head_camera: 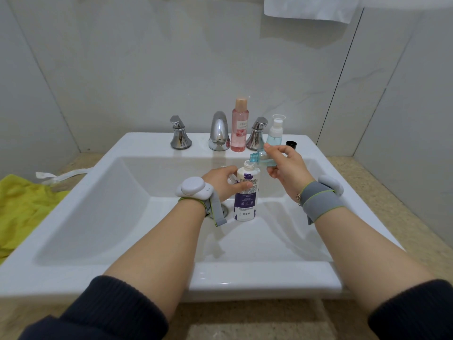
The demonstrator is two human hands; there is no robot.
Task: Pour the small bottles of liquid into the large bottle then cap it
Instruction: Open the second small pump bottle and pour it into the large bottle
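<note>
At frame centre a large bottle (246, 192) stands in the sink (98, 204); a small bottle (263, 160) tilts just above its mouth. Three bottles line the rim behind.

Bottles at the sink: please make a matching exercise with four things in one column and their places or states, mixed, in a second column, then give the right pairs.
Things:
1. large white and purple bottle
2. small blue bottle
3. pink bottle
4. black cap

Places or states:
A. lies on the back ledge of the sink, at the right
B. tilted, open neck toward another bottle's mouth, in the right hand
C. stands capped between the faucet and the right tap handle
D. upright and uncapped in the basin, gripped by the left hand

Pairs: 1-D, 2-B, 3-C, 4-A
</note>
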